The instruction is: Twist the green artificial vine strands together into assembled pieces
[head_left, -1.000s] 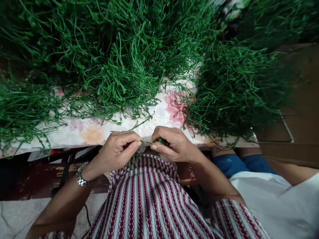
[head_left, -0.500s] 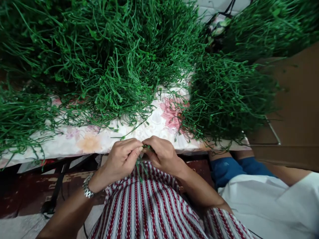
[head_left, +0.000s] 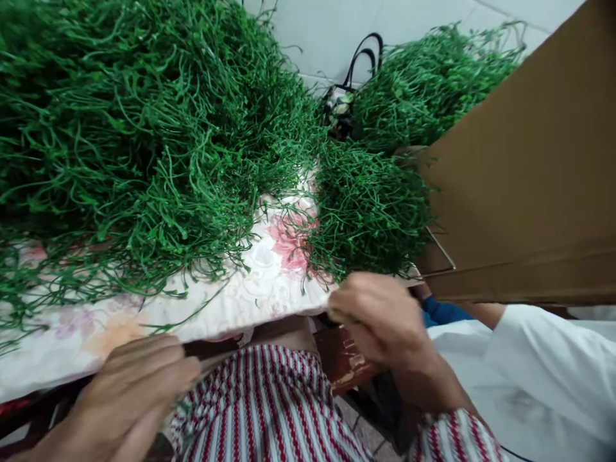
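Thin green stems lie in a big heap at the left and a smaller pile at the right, on a flowered tablecloth. My left hand is by the near table edge at lower left, blurred, its fingers curled; blurred green bits show just below it. At the front edge of the smaller pile is my right hand, closed in a loose fist. What it may hold is hidden.
A large brown cardboard box stands at the right. Behind the small pile are more green stems and a black-handled bag. A person in a white garment sits at the right.
My hands, together at the table edge before, are now wide apart: the left went left and down, the right went right. The view has turned, showing more of the box.
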Demonstrator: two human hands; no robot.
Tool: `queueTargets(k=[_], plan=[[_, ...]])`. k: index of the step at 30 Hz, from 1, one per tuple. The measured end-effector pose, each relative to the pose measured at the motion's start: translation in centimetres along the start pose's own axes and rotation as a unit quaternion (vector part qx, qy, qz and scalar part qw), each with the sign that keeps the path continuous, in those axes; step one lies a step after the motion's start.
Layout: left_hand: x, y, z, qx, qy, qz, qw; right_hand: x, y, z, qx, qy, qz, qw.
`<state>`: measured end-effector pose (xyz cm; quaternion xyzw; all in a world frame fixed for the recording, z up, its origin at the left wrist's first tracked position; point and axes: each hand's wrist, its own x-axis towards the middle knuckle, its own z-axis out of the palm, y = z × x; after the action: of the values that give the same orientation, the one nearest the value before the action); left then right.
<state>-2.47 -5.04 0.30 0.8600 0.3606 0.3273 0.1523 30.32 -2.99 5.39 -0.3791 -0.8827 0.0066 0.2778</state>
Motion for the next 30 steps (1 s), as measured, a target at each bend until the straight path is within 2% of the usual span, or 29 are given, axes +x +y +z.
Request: queueTargets(k=[1,2,3,4,5,6,7,8,10,11,13,17,21,23,25,26,28,30], plan=[[0.3,-0.2,0.3,0.002,-0.009,0.012,1.0,0.1,0.6,-1.1,-0.057,0.096,0.027,0.993],[0.7,-0.3,0.7,0.005,-0.015,0.022,1.0,0.4,1.4,-2.1,-0.129,0.189,0.056,0.972],[1.2,-0.3,1.2,0.008,-0.007,0.02,1.0,0.7,2.3,-3.1,-0.214,0.267,0.079,0.936],[1.6,-0.2,1.6,0.007,0.015,0.002,1.0,1.1,3.5,-3.8,-0.295,0.322,0.097,0.895],[2.1,0.0,1.9,0.0,0.037,-0.02,0.999,1.5,4.9,-4.4,-0.354,0.327,0.121,0.868],[2.5,0.2,2.2,-0.014,0.049,-0.041,0.998,1.8,6.6,-4.7,-0.402,0.308,0.134,0.852],[2.8,0.4,2.5,-0.036,0.048,-0.057,0.997,2.0,8.3,-4.7,-0.429,0.251,0.146,0.855],[3.1,0.7,2.8,-0.06,0.042,-0.068,0.995,2.1,10.1,-4.5,-0.419,0.175,0.169,0.875],[3.5,1.0,3.2,-0.102,0.023,-0.075,0.992,2.0,13.0,-3.5,-0.334,0.049,0.195,0.921],[3.5,1.0,3.3,-0.118,0.016,-0.08,0.99,1.9,14.0,-3.0,-0.292,-0.002,0.204,0.935],[3.6,1.0,3.6,-0.144,0.015,-0.103,0.984,1.6,14.8,-2.3,-0.235,-0.043,0.217,0.947],[3.5,0.9,3.9,-0.207,0.037,-0.2,0.957,1.7,13.3,-3.2,-0.22,0.015,0.21,0.953],[3.4,0.8,4.5,-0.273,0.058,-0.273,0.92,2.1,11.1,-4.5,-0.284,0.097,0.186,0.936],[3.4,0.9,4.9,-0.303,0.075,-0.296,0.903,2.1,9.6,-4.0,-0.293,0.138,0.171,0.93],[3.6,1.0,5.4,-0.331,0.096,-0.314,0.885,2.1,7.5,-2.4,-0.233,0.165,0.149,0.947],[3.8,1.1,5.7,-0.343,0.106,-0.32,0.877,2.2,6.3,-1.3,-0.173,0.166,0.129,0.962],[4.3,1.3,6.2,-0.367,0.115,-0.332,0.862,2.5,3.6,1.2,-0.015,0.08,0.061,0.995],[4.7,1.5,6.6,-0.388,0.113,-0.336,0.851,2.9,1.1,3.8,0.117,-0.002,0.009,0.993]])
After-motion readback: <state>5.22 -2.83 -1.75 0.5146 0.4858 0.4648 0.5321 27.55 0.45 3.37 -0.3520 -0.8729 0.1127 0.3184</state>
